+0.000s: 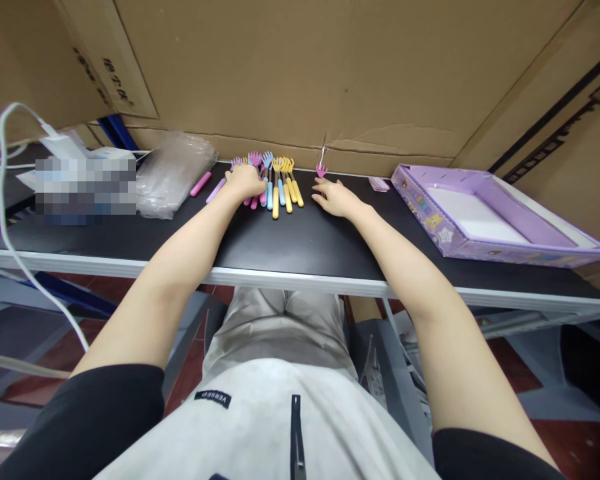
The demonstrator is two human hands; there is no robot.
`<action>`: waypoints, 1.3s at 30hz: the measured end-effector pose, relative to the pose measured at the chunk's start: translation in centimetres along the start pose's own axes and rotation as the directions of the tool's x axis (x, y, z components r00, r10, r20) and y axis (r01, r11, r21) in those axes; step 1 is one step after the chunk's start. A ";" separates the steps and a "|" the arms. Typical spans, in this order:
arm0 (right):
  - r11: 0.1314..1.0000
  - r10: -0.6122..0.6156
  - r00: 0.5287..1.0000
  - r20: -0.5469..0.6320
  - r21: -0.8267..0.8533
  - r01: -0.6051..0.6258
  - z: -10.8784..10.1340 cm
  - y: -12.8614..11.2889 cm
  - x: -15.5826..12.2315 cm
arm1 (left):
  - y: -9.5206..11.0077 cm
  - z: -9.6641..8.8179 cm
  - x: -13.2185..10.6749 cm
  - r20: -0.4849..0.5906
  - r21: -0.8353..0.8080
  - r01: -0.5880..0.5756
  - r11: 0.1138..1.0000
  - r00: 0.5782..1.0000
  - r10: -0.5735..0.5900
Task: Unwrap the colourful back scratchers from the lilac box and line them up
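Note:
Several small plastic forks (279, 181) with pink, blue, yellow and purple handles lie in a row at the back of the black table (290, 240). My left hand (244, 181) rests curled over the left end of the row, covering the pink and purple ones. My right hand (333, 196) lies flat on the table just right of the row, fingers spread, holding nothing. A single pink fork (321, 169) lies beyond my right hand by the cardboard wall. A loose pink handle (201, 184) and a purple handle (215, 191) lie left of my left hand.
An open purple box (480, 217) with a white insert stands at the right. A clear plastic bag (173, 172) lies at the left, beside a white charger and cable (10, 200). A small pink piece (379, 184) lies near the box. Cardboard sheets (330, 73) wall the back.

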State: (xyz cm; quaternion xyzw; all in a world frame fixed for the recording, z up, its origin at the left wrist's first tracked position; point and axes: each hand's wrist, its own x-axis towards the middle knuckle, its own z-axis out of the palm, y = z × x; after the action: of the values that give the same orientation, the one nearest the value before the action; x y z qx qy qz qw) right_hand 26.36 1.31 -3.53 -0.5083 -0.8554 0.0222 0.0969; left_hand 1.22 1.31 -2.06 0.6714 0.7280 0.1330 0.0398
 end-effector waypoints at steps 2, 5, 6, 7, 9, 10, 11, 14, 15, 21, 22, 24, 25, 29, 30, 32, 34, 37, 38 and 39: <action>1.000 -0.002 1.000 -0.009 0.002 0.002 0.0 0.2 0.0 | 0.1 -0.1 -0.2 -0.020 -0.006 0.007 1.000 1.000 -0.007; 1.000 -0.019 0.999 -0.044 0.011 0.019 0.0 0.4 0.0 | 0.3 -0.4 -0.5 -0.107 -0.018 -0.012 1.000 0.994 0.010; 0.999 -0.026 0.998 -0.065 0.024 0.027 0.1 0.5 0.1 | 0.4 -0.4 -0.7 -0.142 -0.029 -0.027 0.999 0.990 0.023; 0.998 -0.029 0.996 -0.090 0.046 0.033 0.1 0.6 0.2 | 0.5 -0.5 -0.8 -0.173 -0.043 -0.050 0.998 0.984 0.042; 0.990 -0.021 0.988 -0.150 0.135 0.041 0.2 0.8 0.5 | 0.8 -0.6 -1.0 -0.227 -0.073 -0.133 0.988 0.967 0.113; 0.978 -0.006 0.983 -0.182 0.203 0.044 0.3 0.8 0.7 | 1.1 -0.6 -1.1 -0.248 -0.087 -0.194 0.977 0.954 0.168; 0.957 0.014 0.977 -0.214 0.284 0.049 0.4 0.7 1.0 | 1.3 -0.7 -1.3 -0.266 -0.099 -0.265 0.959 0.936 0.231; 0.824 0.112 0.952 -0.285 0.562 0.072 0.4 0.3 1.6 | 2.2 -0.6 -1.7 -0.322 -0.118 -0.480 0.869 0.846 0.424; 0.757 0.150 0.944 -0.294 0.648 0.081 0.3 0.0 1.7 | 2.5 -0.4 -1.7 -0.339 -0.121 -0.542 0.832 0.810 0.478; 0.407 0.265 0.928 -0.260 0.903 0.137 -1.0 -2.5 0.9 | 3.3 1.3 -1.6 -0.403 -0.150 -0.727 0.670 0.664 0.630; 0.375 0.273 0.927 -0.257 0.916 0.143 -1.2 -2.9 0.8 | 3.2 1.6 -1.5 -0.403 -0.162 -0.727 0.667 0.666 0.628; 0.333 0.290 0.923 -0.251 0.931 0.149 -1.4 -3.5 0.6 | 3.2 1.9 -1.3 -0.402 -0.186 -0.723 0.665 0.674 0.620; 0.319 0.299 0.921 -0.248 0.936 0.149 -1.5 -3.6 0.6 | 3.2 2.0 -1.2 -0.404 -0.194 -0.723 0.663 0.675 0.618; 0.288 0.337 0.909 -0.246 0.946 0.149 -1.8 -3.8 0.9 | 3.5 1.8 -0.9 -0.430 -0.185 -0.743 0.644 0.650 0.627; 0.283 0.344 0.905 -0.252 0.946 0.156 -2.0 -3.8 1.0 | 3.6 1.6 -0.9 -0.437 -0.185 -0.748 0.637 0.643 0.629; 0.268 0.353 0.897 -0.265 0.948 0.174 -2.3 -3.8 1.0 | 3.9 1.2 -1.0 -0.444 -0.194 -0.751 0.632 0.641 0.626; 0.251 0.364 0.892 -0.269 0.950 0.184 -2.8 -3.8 1.1 | 4.2 0.6 -1.4 -0.437 -0.211 -0.739 0.640 0.657 0.615; 0.240 0.375 0.889 -0.265 0.953 0.183 -3.4 -3.9 1.1 | 4.6 -0.2 -2.0 -0.411 -0.236 -0.711 0.662 0.690 0.595; 0.240 0.378 0.887 -0.266 0.953 0.184 -3.5 -3.9 1.1 | 4.7 -0.4 -2.1 -0.403 -0.242 -0.705 0.666 0.698 0.592; 0.240 0.383 0.884 -0.268 0.953 0.185 -3.6 -3.9 1.1 | 4.8 -0.5 -2.2 -0.397 -0.247 -0.702 0.668 0.702 0.590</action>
State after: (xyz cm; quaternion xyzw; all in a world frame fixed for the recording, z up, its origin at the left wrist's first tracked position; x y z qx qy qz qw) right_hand 23.18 0.13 0.73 -0.3847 -0.5742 0.4296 0.5812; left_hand 5.91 -0.64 -0.67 0.8395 0.3961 0.3716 0.0141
